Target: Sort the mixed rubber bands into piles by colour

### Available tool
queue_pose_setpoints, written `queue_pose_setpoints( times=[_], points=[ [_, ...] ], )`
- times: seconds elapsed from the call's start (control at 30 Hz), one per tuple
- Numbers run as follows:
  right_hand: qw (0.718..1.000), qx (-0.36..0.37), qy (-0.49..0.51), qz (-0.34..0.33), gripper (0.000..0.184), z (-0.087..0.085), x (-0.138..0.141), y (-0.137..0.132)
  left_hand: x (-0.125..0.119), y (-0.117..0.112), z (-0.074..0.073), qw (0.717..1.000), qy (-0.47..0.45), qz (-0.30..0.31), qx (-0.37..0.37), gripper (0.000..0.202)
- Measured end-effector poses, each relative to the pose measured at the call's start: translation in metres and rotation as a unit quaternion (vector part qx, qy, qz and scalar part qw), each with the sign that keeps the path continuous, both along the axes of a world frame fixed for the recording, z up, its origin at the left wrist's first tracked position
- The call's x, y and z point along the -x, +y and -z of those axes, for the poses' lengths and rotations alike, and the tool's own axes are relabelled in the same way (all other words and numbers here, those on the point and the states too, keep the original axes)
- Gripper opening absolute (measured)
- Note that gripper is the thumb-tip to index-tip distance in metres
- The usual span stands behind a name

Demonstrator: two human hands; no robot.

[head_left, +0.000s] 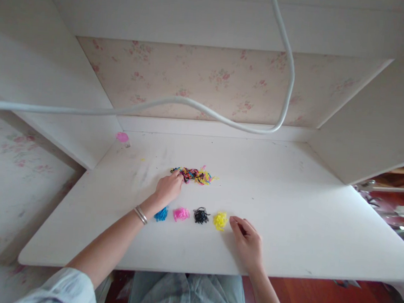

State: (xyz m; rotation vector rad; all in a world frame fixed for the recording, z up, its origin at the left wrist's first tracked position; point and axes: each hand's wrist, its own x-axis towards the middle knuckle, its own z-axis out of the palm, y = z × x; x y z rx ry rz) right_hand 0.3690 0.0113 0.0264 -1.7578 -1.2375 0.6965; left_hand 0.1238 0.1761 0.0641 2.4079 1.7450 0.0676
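Pale blue-grey sleeve (68,288), silver left-wrist bangle (140,215) (two slim bands, seemingly), soft grey-blue clothing (187,296) below

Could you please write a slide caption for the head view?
Left hand at a multicoloured heap of thin strands, right hand beside a small pile of yellow strands, on a white tabletop.

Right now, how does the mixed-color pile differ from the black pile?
The mixed-color pile combines several colors, including yellow, pink and black; the black pile is one color. The mixed-color pile stretches out sideways, while the black pile is smaller and more compact. The left hand is at the mixed-color pile; neither hand is at the black pile. Both lie on the white tabletop.
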Motion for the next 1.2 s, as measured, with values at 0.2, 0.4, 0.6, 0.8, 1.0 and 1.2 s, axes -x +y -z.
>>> queue_pose_setpoints(
  times=[0.2,0.4,0.6,0.8,1.0,1.2],
  points=[
    [1.0,-0.001,0.0,0.002,0.039,-0.001,0.0,0.0,0.009,-0.006,-0.011,1.0,-0.017,-0.013,0.013,0.03],
    [1.0,-0.001,-0.01,-0.001,0.04,-0.001,0.001,0.0,0.04,-0.014,-0.029,0.996,-0.038,0.009,0.076,0.024],
    [1.0,-0.005,-0.018,-0.007,0.043,0.001,0.0,0.0,0.058,-0.026,-0.029,0.992,-0.027,0.015,0.126,0.016],
    [1.0,-0.001,-0.015,-0.002,0.043,-0.001,0.002,-0.002,0.059,-0.032,-0.024,0.99,-0.033,0.004,0.136,0.017],
    [1.0,0.015,0.015,-0.006,0.04,0.001,-0.001,0.003,0.073,-0.041,-0.039,0.991,-0.082,-0.003,0.104,0.025],
    [0.998,0.028,-0.017,-0.049,0.036,-0.012,-0.003,0.034,0.092,-0.082,-0.038,0.97,-0.224,-0.097,0.025,0.033]
  ],
)
